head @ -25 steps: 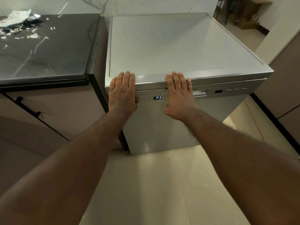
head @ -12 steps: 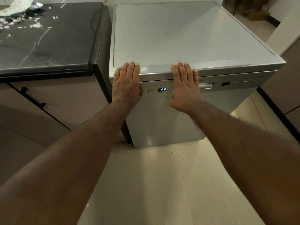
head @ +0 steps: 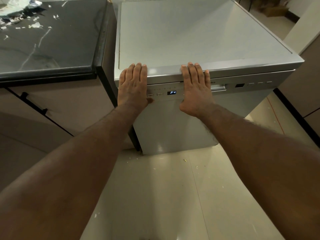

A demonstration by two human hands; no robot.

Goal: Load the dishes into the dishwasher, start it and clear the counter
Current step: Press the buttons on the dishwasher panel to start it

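Note:
A silver freestanding dishwasher (head: 199,40) stands with its door closed. Its small display (head: 171,92) reads P4, between my two hands. My left hand (head: 132,85) lies flat over the left end of the control strip, fingers straight up onto the top edge, thumb by the buttons (head: 150,95). My right hand (head: 197,87) lies flat to the right of the display, fingertips on the top edge. Neither hand holds anything. The door handle (head: 218,88) shows just right of my right hand.
A dark marble counter (head: 52,40) adjoins the dishwasher on the left, with crumpled foil and white scraps (head: 15,13) at its far corner. Cabinet fronts (head: 57,103) sit below it. Pale floor tiles (head: 173,196) carry small crumbs. Brown cabinets stand at right.
The display has gone from P3 to P4. Both hands stay flat on the dishwasher front; the camera has shifted slightly.

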